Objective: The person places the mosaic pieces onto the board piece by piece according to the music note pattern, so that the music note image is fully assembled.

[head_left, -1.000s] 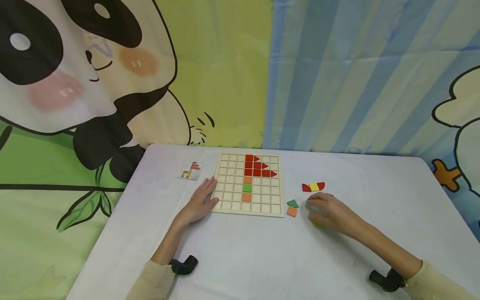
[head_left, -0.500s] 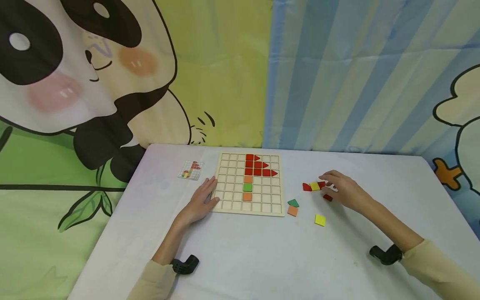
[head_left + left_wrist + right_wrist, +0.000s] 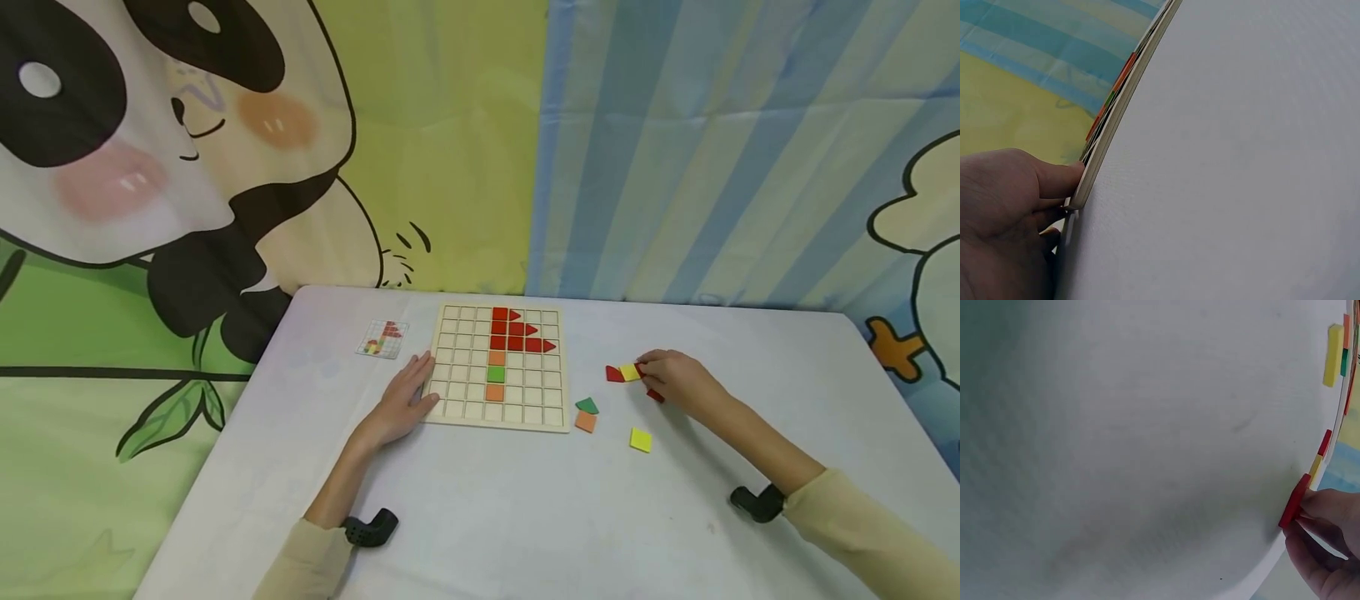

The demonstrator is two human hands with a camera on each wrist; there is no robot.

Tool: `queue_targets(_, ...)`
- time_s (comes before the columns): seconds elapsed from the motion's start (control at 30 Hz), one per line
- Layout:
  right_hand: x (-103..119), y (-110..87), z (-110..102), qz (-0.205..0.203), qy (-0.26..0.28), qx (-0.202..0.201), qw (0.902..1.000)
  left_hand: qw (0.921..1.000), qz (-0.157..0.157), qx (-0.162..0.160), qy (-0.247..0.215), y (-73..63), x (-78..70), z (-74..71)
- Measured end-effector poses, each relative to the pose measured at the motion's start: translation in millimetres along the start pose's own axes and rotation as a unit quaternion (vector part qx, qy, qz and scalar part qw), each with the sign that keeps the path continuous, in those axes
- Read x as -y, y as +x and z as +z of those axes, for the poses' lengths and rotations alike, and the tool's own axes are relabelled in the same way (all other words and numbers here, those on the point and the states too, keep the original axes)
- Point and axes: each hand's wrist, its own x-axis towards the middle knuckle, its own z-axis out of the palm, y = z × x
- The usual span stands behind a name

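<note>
My left hand [image 3: 397, 400] rests along the left edge of a wooden grid board [image 3: 459, 410], fingers stretched out and thumb at its near corner. Red squares and triangles, orange squares and a green square [image 3: 496, 375] sit in the board's cells. To the right of the board, my right hand [image 3: 682, 379] pinches a red tile [image 3: 639, 370] at the right end of a short row, largely hidden by the fingers. A yellow tile [image 3: 628, 373] and another red tile [image 3: 614, 374] make up the rest. Just under the hand lies a further red tile [image 3: 656, 396].
Beyond my left fingertips is a small pattern card [image 3: 382, 340]. A green tile [image 3: 587, 406] and an orange square [image 3: 586, 422] lie beside the board's near right corner. A yellow square [image 3: 641, 440] lies closer to me on the white table [image 3: 525, 517].
My right hand has moved from above the yellow square, up and right to the row's red end tile, and its fingers have closed in. My left hand has stayed on the board.
</note>
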Motion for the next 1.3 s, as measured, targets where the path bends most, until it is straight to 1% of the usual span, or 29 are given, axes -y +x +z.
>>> queue_targets(0.07,1.0,0.2,1.1,-0.005,-0.02,-0.004,0.9998,1.0,0.0,0.0,0.001,-0.1,0.2,-0.2)
queue_targets(0.2,2.6,-0.3,2.4,-0.01,-0.039,-0.015,0.9991,1.0,0.0,0.003,0.001,-0.3,-0.4,-0.4)
queue_targets(0.4,4.2,0.2,4.8,-0.037,-0.063,-0.046,0.9962,1.0,0.001,0.002,0.006,-1.3,-1.3,-1.6)
queue_targets(0.53,-0.1,3.2,7.9,-0.041,-0.047,-0.054,0.9966,0.9999,0.0,0.004,0.012,-2.9,-0.9,-3.7)
queue_targets(0.67,-4.5,6.0,4.8,-0.025,-0.025,-0.05,0.9981,0.9999,0.0,0.003,0.015,-2.2,-0.4,-4.5)
queue_targets(0.73,-1.2,3.6,-1.1,-0.015,-0.022,-0.061,0.9978,0.9998,0.004,0.006,0.016,-1.3,-0.4,-4.4)
queue_targets(0.8,9.3,0.9,-7.2,-0.024,-0.026,-0.089,0.9954,0.9999,0.005,0.007,0.015,-0.3,-0.6,-4.5)
queue_targets(0.87,28.1,0.1,-12.0,-0.051,-0.033,-0.128,0.99,0.9998,0.008,0.008,0.013,0.3,-0.4,-5.0)
queue_targets(0.93,51.8,3.2,-11.6,-0.099,-0.04,-0.167,0.9801,0.9998,0.012,0.007,0.015,1.3,0.0,-5.3)
queue_targets(1.0,78.2,9.8,-6.4,-0.155,-0.043,-0.184,0.9697,0.9997,0.015,0.004,0.017,2.3,0.6,-5.0)
queue_targets(1.07,101.9,17.9,3.3,-0.206,-0.043,-0.185,0.9599,0.9996,0.017,0.005,0.02,2.8,1.2,-4.3)
queue_targets(1.13,122.7,26.5,14.0,-0.246,-0.032,-0.17,0.9538,0.9997,0.015,0.005,0.021,2.9,1.6,-3.1)
queue_targets(1.2,139.4,34.5,24.5,-0.27,-0.024,-0.149,0.951,0.9998,0.01,0.003,0.018,2.5,1.5,-2.0)
queue_targets(1.3,157.6,44.5,37.1,-0.284,-0.031,-0.13,0.9493,0.9998,0.004,0.002,0.017,1.5,0.7,-1.2)
